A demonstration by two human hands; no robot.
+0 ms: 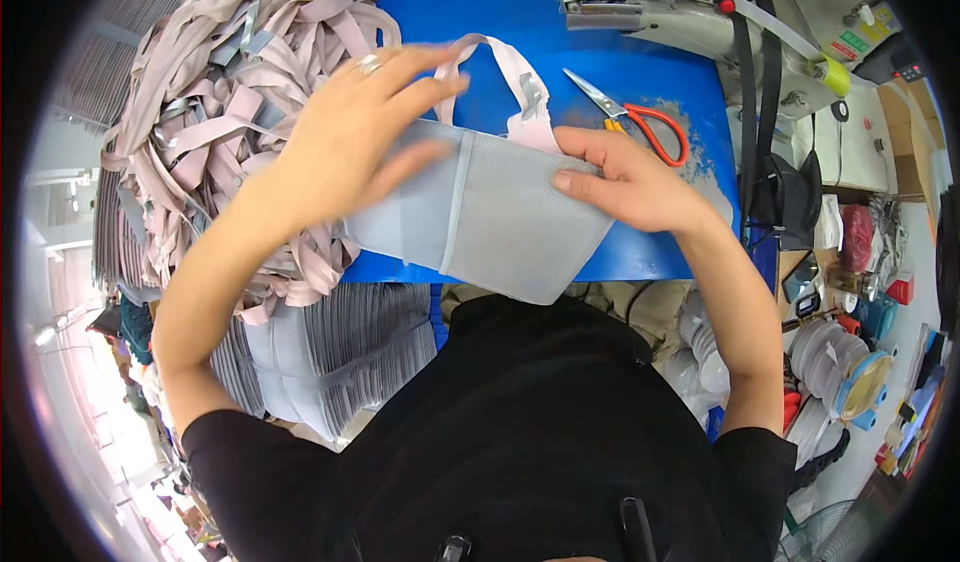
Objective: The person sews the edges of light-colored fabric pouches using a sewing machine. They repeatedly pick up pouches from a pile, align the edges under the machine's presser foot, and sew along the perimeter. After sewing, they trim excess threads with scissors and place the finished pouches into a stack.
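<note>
A grey mesh fabric panel (pixel 525 212) with a raised seam lies slanted at the near edge of the blue table. My right hand (pixel 635 182) pinches its upper right corner, thumb on top. Close to those fingers, a pink elastic strap (pixel 515 67) loops up from the panel, with a small grey patch on it. My left hand (pixel 350 127), with a ring on one finger, is slightly blurred. Its fingers are spread over the panel's left part and nothing shows in its grasp. Scissors (pixel 645 127) with red-orange handles lie just beyond my right hand, blades partly apart.
A tangled heap of pink straps (pixel 230 112) covers the left of the blue table (pixel 450 2). Below it, at the near left, sit stacked grey panels (pixel 345 347). A sewing machine (pixel 660 22) stands at the far right. White spools (pixel 830 357) are at the right.
</note>
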